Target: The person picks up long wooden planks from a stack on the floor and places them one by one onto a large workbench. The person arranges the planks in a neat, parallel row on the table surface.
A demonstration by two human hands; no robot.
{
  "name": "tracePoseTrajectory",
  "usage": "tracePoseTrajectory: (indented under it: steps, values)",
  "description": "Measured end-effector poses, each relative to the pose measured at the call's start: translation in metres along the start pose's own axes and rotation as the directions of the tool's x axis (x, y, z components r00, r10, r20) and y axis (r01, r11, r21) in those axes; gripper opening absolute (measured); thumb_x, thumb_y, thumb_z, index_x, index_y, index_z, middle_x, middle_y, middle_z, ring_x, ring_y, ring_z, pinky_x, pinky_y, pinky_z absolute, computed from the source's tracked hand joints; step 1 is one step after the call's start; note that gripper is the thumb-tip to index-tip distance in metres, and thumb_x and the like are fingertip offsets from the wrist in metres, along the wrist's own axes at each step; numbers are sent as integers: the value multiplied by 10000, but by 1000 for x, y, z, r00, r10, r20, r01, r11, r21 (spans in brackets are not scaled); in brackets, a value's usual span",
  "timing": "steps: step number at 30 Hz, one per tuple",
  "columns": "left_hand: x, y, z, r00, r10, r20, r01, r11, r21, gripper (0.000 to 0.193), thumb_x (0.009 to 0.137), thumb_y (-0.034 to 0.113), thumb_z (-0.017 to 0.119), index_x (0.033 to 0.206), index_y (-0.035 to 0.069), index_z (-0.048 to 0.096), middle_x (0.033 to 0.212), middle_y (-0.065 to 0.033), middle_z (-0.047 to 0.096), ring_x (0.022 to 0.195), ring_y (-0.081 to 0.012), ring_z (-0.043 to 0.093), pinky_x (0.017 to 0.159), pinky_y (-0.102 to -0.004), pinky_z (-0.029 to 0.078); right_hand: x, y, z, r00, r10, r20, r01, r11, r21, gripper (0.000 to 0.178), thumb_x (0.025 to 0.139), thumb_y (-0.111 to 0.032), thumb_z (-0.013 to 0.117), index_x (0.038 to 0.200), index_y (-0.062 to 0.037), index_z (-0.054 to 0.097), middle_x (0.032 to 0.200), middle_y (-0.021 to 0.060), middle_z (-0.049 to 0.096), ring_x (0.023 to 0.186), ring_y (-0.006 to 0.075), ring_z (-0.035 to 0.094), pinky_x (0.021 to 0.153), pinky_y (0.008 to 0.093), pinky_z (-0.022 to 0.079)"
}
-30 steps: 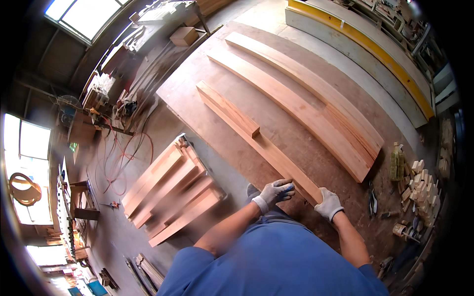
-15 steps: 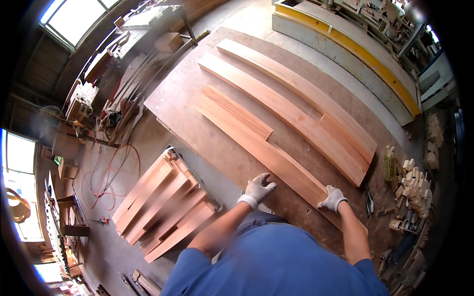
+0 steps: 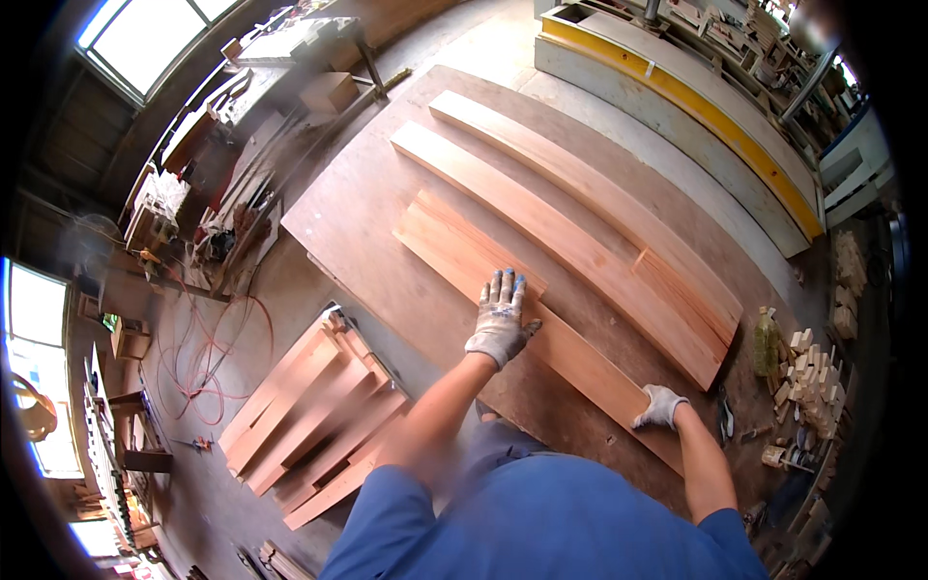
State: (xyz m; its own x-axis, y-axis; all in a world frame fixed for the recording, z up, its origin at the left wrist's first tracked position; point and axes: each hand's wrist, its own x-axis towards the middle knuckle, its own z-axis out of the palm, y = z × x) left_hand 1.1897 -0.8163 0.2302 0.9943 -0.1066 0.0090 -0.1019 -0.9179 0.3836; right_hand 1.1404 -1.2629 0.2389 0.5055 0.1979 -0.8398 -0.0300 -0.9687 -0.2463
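Note:
A long reddish-brown wooden board (image 3: 592, 360) lies slantwise on the worktable (image 3: 338, 208) in front of me, its far-left part wider than the rest. My left hand (image 3: 500, 324), in a whitish work glove with stained fingertips, rests flat on it near the step in width, fingers stretched out. Lower right, my right hand (image 3: 661, 406), gloved too, grips the same board near its close end, the fingers curled at its edge. Beyond it, a thick beam (image 3: 541, 208) with a darker piece (image 3: 691, 295) against its right end lies alongside another long beam (image 3: 570, 174).
To my left a stack of wooden boards (image 3: 309, 406) stands low beside the table. A bottle (image 3: 767, 343) and a pile of small wooden blocks (image 3: 812, 387) are at the right. A yellow-striped machine bed (image 3: 677, 82) runs behind the table. Hoses (image 3: 208, 372) coil on the floor.
My left hand has moved from beside the board up and forward onto its surface, fingers now spread. My right hand stays on the board, slightly lower in the picture.

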Motion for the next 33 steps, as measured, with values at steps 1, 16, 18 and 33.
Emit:
tracePoseTrajectory:
  steps: [1,16,18,33]
  values:
    - [9,-1,-1,1000,4,14,-4,1000,8,977,951,542,724,1662,6,323,1747,-257,259,1641,-434,171,1338,-561,135,0,-1,-2,1000,1,-4,-1,1000,-5,796,597,-474,1004,1218,-58,728,1238,199,756,1179,351,713,1028,421,558]
    - [-57,2,13,994,-85,62,84,996,16,1045,949,593,702,1659,-46,280,1739,-299,230,1633,-461,172,1323,-585,151,-31,-21,27,964,66,-258,-83,995,-55,781,633,-462,967,1216,-58,639,1239,225,719,1198,390,681,1046,457,547]
    - [-76,2,16,992,-120,28,122,982,-146,1035,934,562,745,1656,-33,301,1729,-305,249,1624,-460,202,1319,-563,189,-39,-20,50,921,49,-387,-74,996,-50,767,640,-446,963,1216,-66,630,1202,207,714,1165,383,686,1037,460,547]
    - [-83,-9,-20,507,-814,283,115,-261,-958,534,829,65,933,1261,-31,633,1129,-130,732,964,-240,731,868,-352,612,-96,-26,151,655,-480,-583,325,876,-356,887,722,-336,884,1468,-9,534,1474,192,540,1370,391,510,1143,539,409]
